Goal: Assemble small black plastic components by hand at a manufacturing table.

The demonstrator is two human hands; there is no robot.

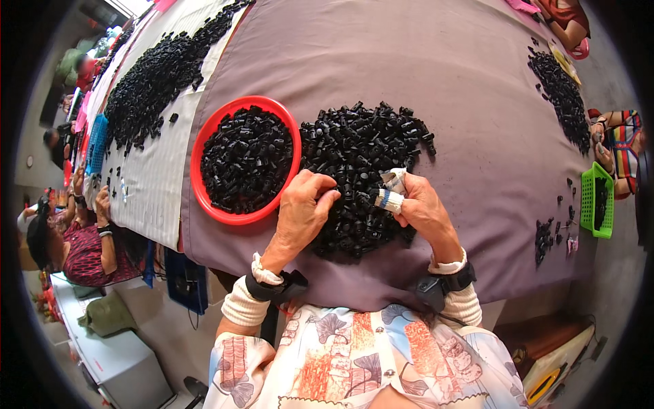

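My left hand (302, 208) is closed, thumb and index finger pinched together over the near-left part of a heap of small black plastic parts (368, 136). Whatever sits in that pinch is too small to make out. On the heap's right side, my right hand (426, 210) has its fingers drawn together, with white cloth finger covers (390, 200) on the fingertips. A dark bit shows at those tips, but I cannot tell whether it is held or lies in the heap. Left of the heap stands a round red tray (297, 146) filled with similar black parts.
A mauve cloth (477, 123) covers the table. Another black pile (163, 75) lies on pale cloth at the far left. At right are a black pile (560, 92), scattered parts (545, 238) and a green basket (587, 204). Other people (102, 245) sit along both sides.
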